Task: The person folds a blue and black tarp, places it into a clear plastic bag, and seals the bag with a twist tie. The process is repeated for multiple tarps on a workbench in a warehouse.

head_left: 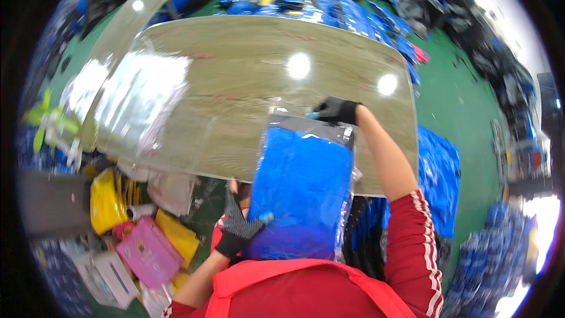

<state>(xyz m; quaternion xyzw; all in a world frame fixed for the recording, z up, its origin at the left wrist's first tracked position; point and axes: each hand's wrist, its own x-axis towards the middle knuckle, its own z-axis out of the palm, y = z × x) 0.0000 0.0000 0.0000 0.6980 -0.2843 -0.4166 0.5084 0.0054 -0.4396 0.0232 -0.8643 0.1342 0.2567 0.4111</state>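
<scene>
A clear plastic bag holding a folded bright blue item (300,191) with a grey strip along its top leans between my body and the table's near edge. My right hand (336,111), in a black glove with a bit of blue at the fingertip, is closed on the bag's upper edge, over the tabletop. At the bag's lower left side is my left hand (241,224), in a dotted grey-black glove. Its blue tip presses on the front of the bag, and other fingers are partly hidden at the side.
The wood-patterned table (253,76) carries a stack of clear plastic bags (138,100) at its left. Blue packages (335,9) are piled beyond it, and another blue package (436,171) lies at right. A pink bag (150,253) and yellow bags (106,200) sit lower left.
</scene>
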